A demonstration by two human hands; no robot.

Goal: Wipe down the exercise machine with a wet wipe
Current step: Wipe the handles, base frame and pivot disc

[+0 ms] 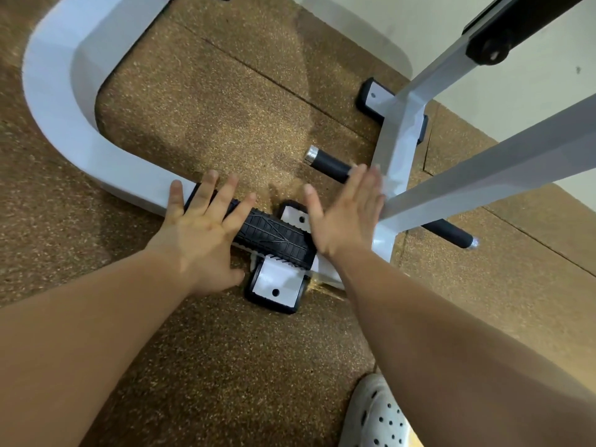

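Rubber floor [225, 108] below, left hand [200, 233] spreads wide, seemingly bracing the footplate [274, 237]; right hand [345, 214], likewise empty, beside the frame [395, 146].

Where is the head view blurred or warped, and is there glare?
Head view: the right hand smears at its fingertips; the left hand and black ribbed tread look sharp. Same view: the curved white frame softens toward the left edge; no harsh glare, only soft shadows on the speckled floor.
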